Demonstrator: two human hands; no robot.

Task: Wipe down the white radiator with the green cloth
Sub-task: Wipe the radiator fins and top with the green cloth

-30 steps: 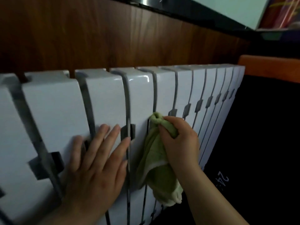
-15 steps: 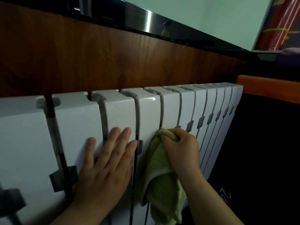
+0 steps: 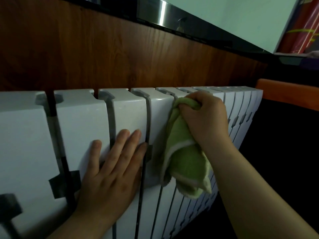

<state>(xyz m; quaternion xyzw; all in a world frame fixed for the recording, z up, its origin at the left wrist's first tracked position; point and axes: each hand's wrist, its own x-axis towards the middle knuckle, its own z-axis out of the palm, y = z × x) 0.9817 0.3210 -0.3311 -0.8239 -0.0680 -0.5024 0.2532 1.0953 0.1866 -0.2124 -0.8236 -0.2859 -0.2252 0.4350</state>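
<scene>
Wood panel [image 3: 120, 57]: you face a dark brown, grained wall panel that rises behind the radiator, and a glossy black ledge [image 3: 189, 33] runs along its top.
White radiator [image 3: 77, 126]: it stands against the panel. Its ribbed sections run from the left of your view to its right end, with dark gaps between them.
Black surface [image 3: 284, 152]: it lies just beyond the radiator's right end, and an orange strip [image 3: 290, 90] runs along its upper edge.
Left hand [image 3: 110, 173]: you lay it flat on the radiator's front face, well below the top edge. The palm lies across one of the dark gaps.
Left fingers [image 3: 133, 140]: they are straight and slightly spread, pressed to the white surface and holding nothing.
Right hand [image 3: 207, 121]: it is up at the radiator's top edge, right of your left hand, with the wrist angled down toward you.
Right fingers [image 3: 200, 98]: they are curled tight around the bunched upper end of the cloth.
Green cloth [image 3: 184, 157]: it is pressed against a gap between two sections at the top edge. The rest hangs down the front face in loose folds with a pale border showing.
</scene>
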